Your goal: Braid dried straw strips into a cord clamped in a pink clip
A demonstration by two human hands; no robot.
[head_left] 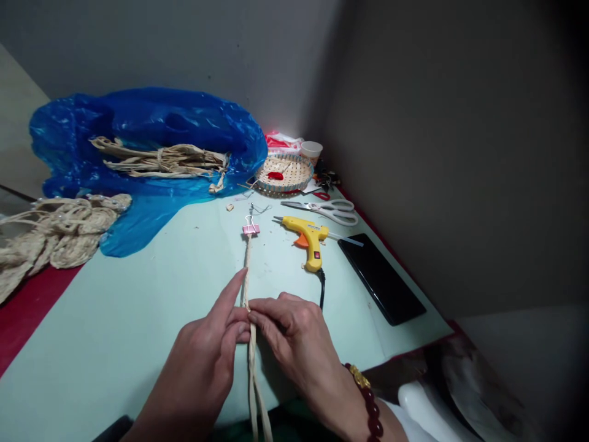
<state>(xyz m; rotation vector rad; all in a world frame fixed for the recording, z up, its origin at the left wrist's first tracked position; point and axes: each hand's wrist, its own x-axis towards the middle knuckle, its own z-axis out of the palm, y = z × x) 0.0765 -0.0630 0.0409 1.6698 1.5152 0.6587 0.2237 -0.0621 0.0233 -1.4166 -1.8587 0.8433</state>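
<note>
A thin braid of pale straw strips (pixel 247 270) lies along the light green table top (pixel 138 307), its far end held by a small pink binder clip (pixel 251 229). My left hand (pixel 207 362) pinches the braid from the left, index finger stretched along it. My right hand (pixel 294 337) pinches the same spot from the right, fingers pressed together. Loose strip ends (pixel 257 399) trail toward me below both hands. A dark red bead bracelet (pixel 370 405) is on my right wrist.
A yellow glue gun (pixel 310 236), white scissors (pixel 331 210) and a black phone (pixel 380 276) lie to the right. A blue plastic bag (pixel 151 141) with a straw bundle (pixel 161 161) lies at the back, with a woven dish (pixel 284 172), a paper cup (pixel 311 150) and woven straw pieces (pixel 55 233) on the left.
</note>
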